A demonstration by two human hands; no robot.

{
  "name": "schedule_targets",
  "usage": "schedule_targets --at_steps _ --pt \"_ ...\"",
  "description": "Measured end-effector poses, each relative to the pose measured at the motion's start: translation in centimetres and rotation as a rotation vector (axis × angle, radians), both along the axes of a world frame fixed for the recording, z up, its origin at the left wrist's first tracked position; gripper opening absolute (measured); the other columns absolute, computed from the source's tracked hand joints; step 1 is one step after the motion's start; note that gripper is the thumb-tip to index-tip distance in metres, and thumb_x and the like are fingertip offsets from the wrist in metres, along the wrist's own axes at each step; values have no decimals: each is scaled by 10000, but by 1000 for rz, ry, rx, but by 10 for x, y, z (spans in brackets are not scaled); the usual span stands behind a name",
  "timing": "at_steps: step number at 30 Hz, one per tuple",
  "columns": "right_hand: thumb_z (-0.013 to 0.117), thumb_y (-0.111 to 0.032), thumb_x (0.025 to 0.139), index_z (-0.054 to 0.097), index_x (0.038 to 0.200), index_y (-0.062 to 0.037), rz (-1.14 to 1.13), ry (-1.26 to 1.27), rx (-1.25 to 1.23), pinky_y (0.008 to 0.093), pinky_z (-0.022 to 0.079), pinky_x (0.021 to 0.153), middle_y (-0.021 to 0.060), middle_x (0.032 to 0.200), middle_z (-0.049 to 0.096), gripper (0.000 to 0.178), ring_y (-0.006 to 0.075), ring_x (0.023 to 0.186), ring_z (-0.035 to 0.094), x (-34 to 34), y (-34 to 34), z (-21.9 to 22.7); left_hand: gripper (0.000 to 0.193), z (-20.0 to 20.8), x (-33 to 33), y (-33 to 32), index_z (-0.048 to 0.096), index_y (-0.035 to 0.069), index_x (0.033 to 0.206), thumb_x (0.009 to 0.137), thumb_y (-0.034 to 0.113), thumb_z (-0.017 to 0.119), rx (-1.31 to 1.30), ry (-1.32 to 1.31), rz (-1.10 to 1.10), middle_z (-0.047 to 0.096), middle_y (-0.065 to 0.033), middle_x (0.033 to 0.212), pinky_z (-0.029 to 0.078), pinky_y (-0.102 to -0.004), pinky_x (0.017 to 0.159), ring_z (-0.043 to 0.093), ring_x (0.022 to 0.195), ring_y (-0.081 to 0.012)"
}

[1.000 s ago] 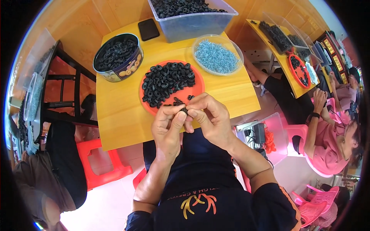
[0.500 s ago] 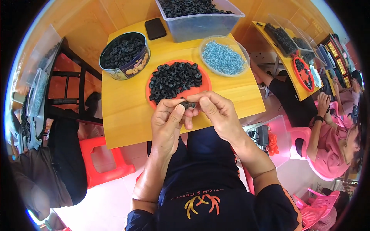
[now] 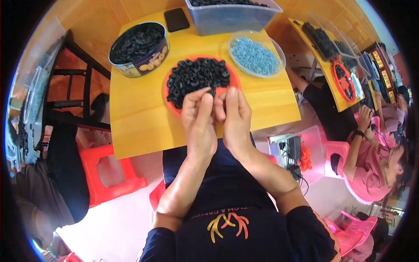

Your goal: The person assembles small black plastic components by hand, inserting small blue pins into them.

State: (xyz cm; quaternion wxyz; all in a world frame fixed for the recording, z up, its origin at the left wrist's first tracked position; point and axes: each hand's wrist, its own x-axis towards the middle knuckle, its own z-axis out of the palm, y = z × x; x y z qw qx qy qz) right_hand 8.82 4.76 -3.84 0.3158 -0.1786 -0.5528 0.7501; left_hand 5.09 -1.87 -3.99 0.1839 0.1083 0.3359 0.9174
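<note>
My left hand [image 3: 198, 122] pinches a small black part [image 3: 212, 91] between thumb and fingertips, over the near edge of a round red tray [image 3: 235, 78]. Close beside it is my right hand [image 3: 238, 120], thumb and fingers pressed together, what they hold hidden from view. The tray carries a heap of small black ring-like parts [image 3: 198, 76]. Beyond it on the right, a round clear tub [image 3: 281, 65] is filled with tiny bluish-silver pieces [image 3: 255, 54]. To the far left stands a round tin [image 3: 150, 65] full of black parts.
A large clear bin [image 3: 235, 22] of black parts sits at the back of the yellow table [image 3: 144, 118], beside a dark phone [image 3: 176, 20]. Red stool [image 3: 113, 174] at left; box with cables [image 3: 301, 153] at right. Other people sit on both sides, a second yellow table [image 3: 325, 72] at right.
Both hands have turned more upright and the right hand has drawn in beside the left. My right fingertips have come away from the black part. The whole view has shifted slightly.
</note>
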Motion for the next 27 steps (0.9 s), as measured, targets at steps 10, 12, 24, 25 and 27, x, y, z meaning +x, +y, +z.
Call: schedule_targets --at_steps 10,12,24,25,27 --pt "610 -174 921 664 864 -31 917 -208 783 305 496 660 64 808 646 164 188 718 616 70 57 -6 188 29 -50 -46 569 6 1138 986 108 526 21 263 -80 622 -123 877 464 -245 579 553 634 -155" --pt "662 -149 862 676 887 -41 804 -199 1106 345 513 737 58 891 651 112 233 855 614 83 34 -50 192 25 -50 -55 569 5 1142 986 107 525 -12 240 -66 625 -123 881 455 -235 583 546 629 -153" --pt "526 -177 814 666 832 -33 845 -276 1917 467 314 1077 109 835 626 202 267 974 569 71 -11 -132 174 24 -39 -93 571 -9 1114 979 94 534 -131 221 -48 632 -115 861 446 -223 559 552 615 -143" --pt "526 -177 814 666 832 -33 844 -276 1920 467 314 1077 109 835 626 202 267 974 569 70 -13 -132 173 22 -38 -96 571 -8 1112 978 94 535 -134 198 -49 632 -114 860 447 -223 560 553 614 -143" --pt "535 -170 802 670 772 -38 920 -254 1932 453 350 1034 103 823 621 191 257 939 573 68 -17 -134 172 20 -38 -100 572 -8 1111 978 95 537 -132 180 -50 631 -113 860 448 -224 561 553 613 -143"
